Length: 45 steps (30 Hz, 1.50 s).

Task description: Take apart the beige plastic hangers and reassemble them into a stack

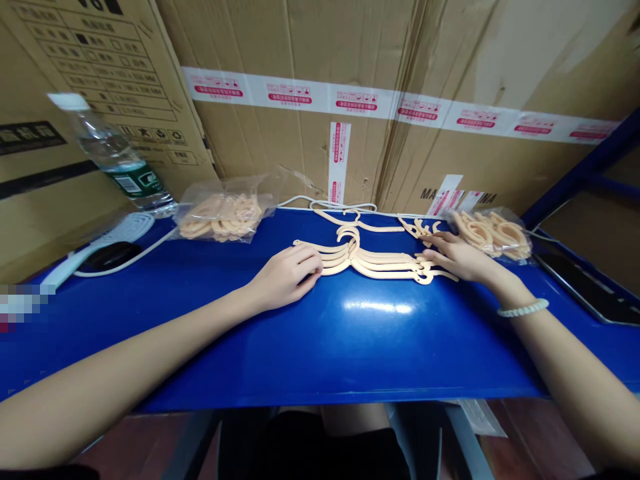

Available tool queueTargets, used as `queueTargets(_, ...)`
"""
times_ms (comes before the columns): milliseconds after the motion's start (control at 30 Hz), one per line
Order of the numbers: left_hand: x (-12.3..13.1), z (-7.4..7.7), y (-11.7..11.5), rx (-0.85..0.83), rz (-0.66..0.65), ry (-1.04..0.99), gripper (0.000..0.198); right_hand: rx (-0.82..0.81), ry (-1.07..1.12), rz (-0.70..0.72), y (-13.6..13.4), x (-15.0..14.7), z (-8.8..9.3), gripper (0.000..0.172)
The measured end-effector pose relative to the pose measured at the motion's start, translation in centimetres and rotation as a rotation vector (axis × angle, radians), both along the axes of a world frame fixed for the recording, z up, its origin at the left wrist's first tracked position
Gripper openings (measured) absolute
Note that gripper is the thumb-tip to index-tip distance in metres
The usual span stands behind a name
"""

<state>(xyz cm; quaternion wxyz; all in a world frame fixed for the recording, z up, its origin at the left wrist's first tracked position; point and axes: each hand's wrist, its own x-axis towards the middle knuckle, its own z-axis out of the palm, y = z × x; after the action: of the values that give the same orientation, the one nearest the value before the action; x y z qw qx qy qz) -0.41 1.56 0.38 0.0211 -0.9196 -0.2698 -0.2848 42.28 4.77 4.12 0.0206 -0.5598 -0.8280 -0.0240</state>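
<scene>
Several peach-coloured plastic hangers [385,265] lie overlapped on the blue table, their hooks toward the back. At their left ends is my left hand [294,275], its fingers curled round the hanger ends. My right hand [457,257] is over the right ends with its fingers apart, touching or just above a few loose peach pieces [424,229]. Behind the stack lies another single hanger [380,227]. Clear bags of folded peach hangers stand on both sides, one on the left [223,217] and one on the right [493,233], beside my right hand.
A water bottle [123,160] leans at the back left near a white brush-like object [120,230] and a black mouse-like item [111,256]. A dark phone or tablet [590,287] lies at the right. Cardboard [280,147] walls the back, with a white cable [345,206] before it.
</scene>
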Motion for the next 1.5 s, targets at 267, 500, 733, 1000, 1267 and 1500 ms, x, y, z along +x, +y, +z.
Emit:
queueTargets(267, 0.1, 0.2, -0.1, 0.022, 0.01, -0.063, 0.014, 0.151, 0.074, 0.043, -0.5, -0.8, 1.1, 0.062)
queueTargets(500, -0.2, 0.0, 0.8, -0.188, 0.196, -0.533, 0.016, 0.174, 0.336, 0.137, -1.2, -2.8, 2.2, 0.046)
queueTargets(733, -1.2, -1.1, 2.9, -0.351, 0.299, -0.69, 0.019, 0.248, 0.376, -0.014, -1.8, -2.9, 2.7, 0.049)
queueTargets(1000, -1.3, -1.0, 3.4, -0.37, 0.252, -0.55, 0.038, 0.351, 0.349, -0.063, -0.9, -1.7, 2.1, 0.04)
queueTargets(1267, -1.0, 0.3, 6.1, -0.277, 0.248, -0.25, 0.028, 0.363, 0.116, 0.151, 1.2, 0.1, 0.4, 0.044)
queueTargets(1500, 0.7, 1.4, 10.4, -0.178, 0.258, 0.074, 0.034, 0.321, -0.004, 0.161, 1.8, 1.6, -0.4, 0.045)
